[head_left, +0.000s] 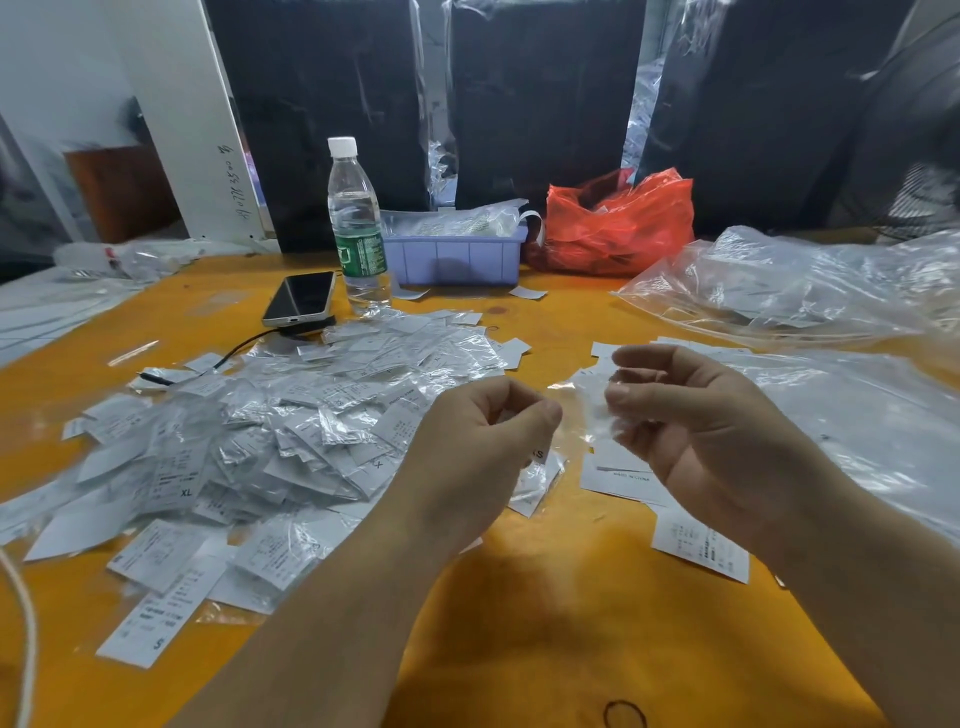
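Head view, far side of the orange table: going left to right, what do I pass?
Phone → water bottle → purple tray → red plastic bag → heap of clear plastic bags.

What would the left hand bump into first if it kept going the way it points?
Most likely the clear bag pinched in the right hand: the left hand points up and right at it. Depth is unclear, so it might slip beneath.
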